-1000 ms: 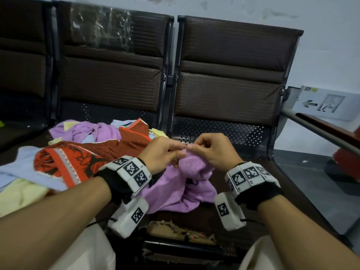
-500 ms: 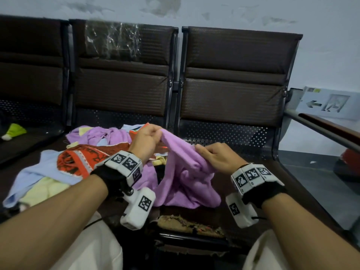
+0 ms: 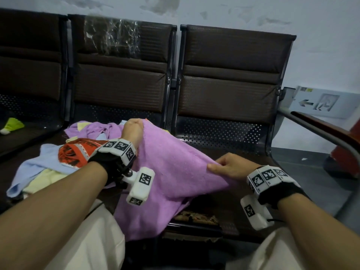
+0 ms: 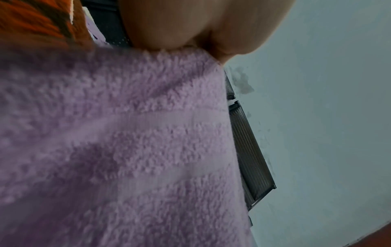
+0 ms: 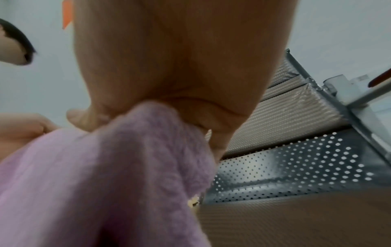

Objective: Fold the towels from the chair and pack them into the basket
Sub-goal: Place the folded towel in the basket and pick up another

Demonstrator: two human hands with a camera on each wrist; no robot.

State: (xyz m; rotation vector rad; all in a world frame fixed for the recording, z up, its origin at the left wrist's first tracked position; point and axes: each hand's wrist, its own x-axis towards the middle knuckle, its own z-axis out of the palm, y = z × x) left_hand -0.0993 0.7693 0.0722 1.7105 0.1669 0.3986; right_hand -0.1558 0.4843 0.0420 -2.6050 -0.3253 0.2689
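The purple towel (image 3: 171,172) is a fluffy terry cloth with smooth woven bands across it, seen close in the left wrist view (image 4: 127,142). It is stretched between the two hands in the middle of the head frame, its upper edge running from upper left down to the right, while the rest hangs toward the lower centre over the front edge of the chair seat (image 3: 243,158) and beside the person's pale trouser leg (image 3: 87,236). The left hand (image 3: 132,131) holds one corner high at centre left, its fingers curled into a fist around the cloth; in the left wrist view the towel emerges straight from under the closed palm. The right hand (image 3: 228,167) holds the other end lower at centre right, thumb on top and fingers tucked beneath, pinching the edge; the right wrist view shows the cloth (image 5: 116,175) bunched within that clamped grip (image 5: 180,66). To the left, on the neighbouring seat, lies a heap of other towels: an orange-red patterned one (image 3: 76,152), a light blue one (image 3: 33,168), a pale yellow one (image 3: 42,182) and another purple one (image 3: 93,129). A yellow-green object (image 3: 11,125) sits at the far left edge.
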